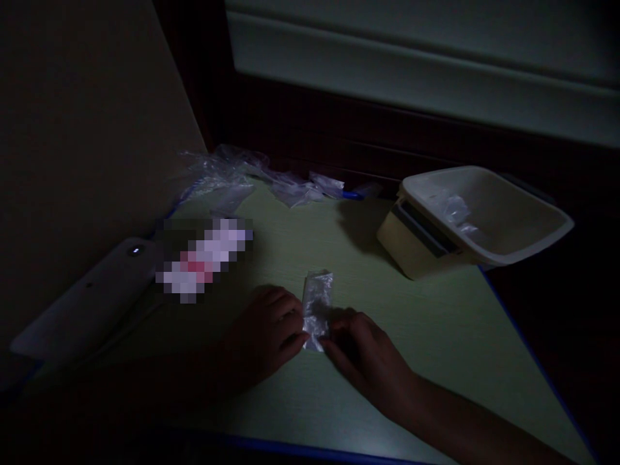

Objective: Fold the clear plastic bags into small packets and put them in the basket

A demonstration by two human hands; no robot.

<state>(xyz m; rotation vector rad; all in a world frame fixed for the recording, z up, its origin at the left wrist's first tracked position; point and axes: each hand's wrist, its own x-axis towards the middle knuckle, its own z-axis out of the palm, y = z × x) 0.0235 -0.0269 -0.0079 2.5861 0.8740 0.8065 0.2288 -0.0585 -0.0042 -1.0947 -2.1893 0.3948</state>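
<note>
Clear packet (317,309) — flat, long axis pointing away.

Green table (436,323) w/ small clear bag (318,303), bag pile (232,174), cream tub (484,219) rt, white device (92,290) lt.

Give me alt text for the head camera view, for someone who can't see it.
In dim light, a left hand and right hand pinch the near end of a small clear bag lying on a green table. A cream tub sits right; crumpled clear bags lie behind.

Bag (317,300) partly covered; neighbouring object (203,259) pixel-blurred
</note>
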